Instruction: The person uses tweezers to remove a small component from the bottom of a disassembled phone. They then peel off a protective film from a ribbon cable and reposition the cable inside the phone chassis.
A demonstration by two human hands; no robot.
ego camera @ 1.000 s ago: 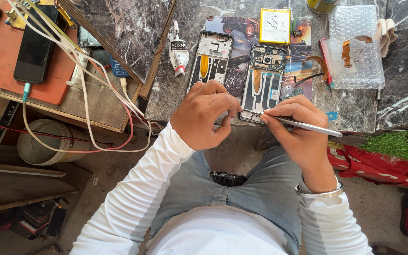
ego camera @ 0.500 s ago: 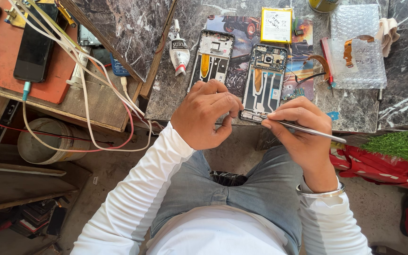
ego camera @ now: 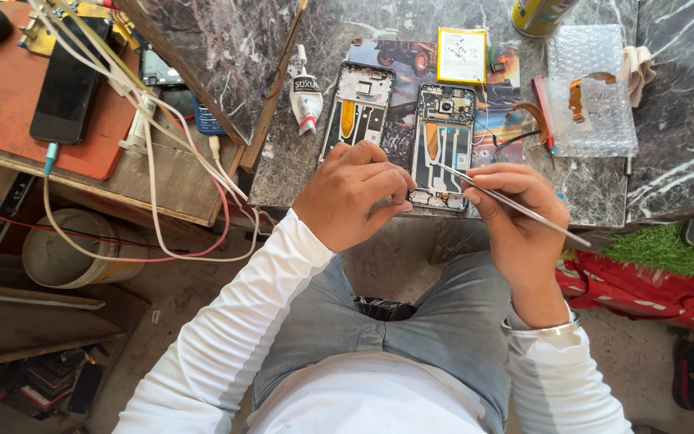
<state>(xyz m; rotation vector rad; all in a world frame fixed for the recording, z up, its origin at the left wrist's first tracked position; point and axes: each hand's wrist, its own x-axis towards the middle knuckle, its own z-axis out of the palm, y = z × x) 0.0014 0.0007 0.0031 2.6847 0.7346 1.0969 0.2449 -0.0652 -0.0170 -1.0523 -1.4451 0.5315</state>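
bench: dark marble slab with pale veins, front edge right over my knees

mat: a printed picture mat lies under the work

phone: opened phone flat on the mat at the front edge, insides up; a second open frame lies just left of it

left hand: my left hand curls at the phone's lower left corner, fingertips pinched close on its bottom edge

right hand: my right hand has a narrow grip on a thin metal probe, tip on the phone's middle

other bits: glue tube, yellow battery, bubble wrap on the right

left side: lower wooden table with a red pad, a black phone and white cables

floor: bare concrete, a bucket under the table, some green turf on the right
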